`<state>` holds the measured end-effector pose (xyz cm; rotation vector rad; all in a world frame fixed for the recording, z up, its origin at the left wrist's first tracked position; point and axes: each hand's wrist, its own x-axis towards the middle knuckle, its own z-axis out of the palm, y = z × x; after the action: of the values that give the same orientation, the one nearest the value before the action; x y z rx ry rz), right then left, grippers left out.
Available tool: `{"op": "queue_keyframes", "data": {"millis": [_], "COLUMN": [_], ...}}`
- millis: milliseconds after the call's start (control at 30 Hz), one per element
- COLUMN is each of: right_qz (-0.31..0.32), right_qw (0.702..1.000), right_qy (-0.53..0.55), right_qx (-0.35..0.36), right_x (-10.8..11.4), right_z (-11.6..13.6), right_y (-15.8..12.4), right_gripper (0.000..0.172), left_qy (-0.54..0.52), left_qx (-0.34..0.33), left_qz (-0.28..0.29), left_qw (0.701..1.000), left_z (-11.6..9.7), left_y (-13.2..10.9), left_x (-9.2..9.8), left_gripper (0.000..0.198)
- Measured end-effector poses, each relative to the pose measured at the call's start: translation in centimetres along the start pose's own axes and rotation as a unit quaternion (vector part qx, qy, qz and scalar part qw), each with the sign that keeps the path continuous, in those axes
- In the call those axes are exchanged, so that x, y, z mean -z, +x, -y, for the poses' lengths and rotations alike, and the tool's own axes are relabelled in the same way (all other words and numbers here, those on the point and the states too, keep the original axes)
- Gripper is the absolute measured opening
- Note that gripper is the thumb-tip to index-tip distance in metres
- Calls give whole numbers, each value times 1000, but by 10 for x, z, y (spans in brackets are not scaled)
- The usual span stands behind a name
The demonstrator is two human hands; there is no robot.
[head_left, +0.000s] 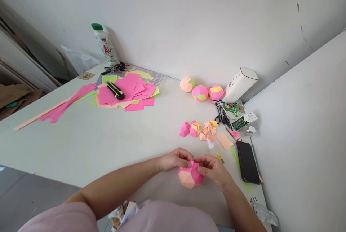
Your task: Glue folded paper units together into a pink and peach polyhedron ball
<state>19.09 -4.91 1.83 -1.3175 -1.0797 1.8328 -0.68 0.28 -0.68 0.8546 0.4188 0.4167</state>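
Observation:
Between my hands is a many-sided folded paper ball (190, 178), peach on its lower side and pink on top. My left hand (177, 160) pinches the pink upper edge, thumb and fingers closed on it. Opposite it, my right hand (212, 169) pinches the pink paper on the right side. The fingers hide part of the top of the ball. Just beyond the hands lie small folded pink paper pieces (185, 129) and peach paper pieces (207, 128). A small white glue-like tip (210, 143) sits near them, too small to name surely.
Finished-looking paper balls (200, 93) line the wall beside a white box-like container (240, 84). Scissors (220, 114), a black phone (248, 161) and a peach sheet (225, 141) lie right. Left are pink sheets (132, 86), a utility knife (115, 90), paper strips (71, 102) and a bottle (105, 46).

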Motion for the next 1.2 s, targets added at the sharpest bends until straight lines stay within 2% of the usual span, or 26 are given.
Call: {"op": "queue_keyframes", "data": {"millis": [200,333,900,1200], "right_qz": [-43,-43,-59,-103], "right_qw": [998,996,990,989], "right_qy": [-29,-56,-104,-70], "right_qx": [40,60,73,81], "right_x": [1,0,-1,-10], "right_z": [-2,-1,2,0], "right_y": [0,-2,-4,-1], "right_gripper": [18,15,16,16], "left_qy": [-5,-7,21,65], "left_qx": [0,0,20,35], "left_qz": [-5,-6,-22,0], "left_qw": [1000,1000,999,997], "left_z": [3,5,7,0], "left_y": [1,2,2,0], "left_x": [3,4,6,3], "left_gripper": [19,19,20,20]}}
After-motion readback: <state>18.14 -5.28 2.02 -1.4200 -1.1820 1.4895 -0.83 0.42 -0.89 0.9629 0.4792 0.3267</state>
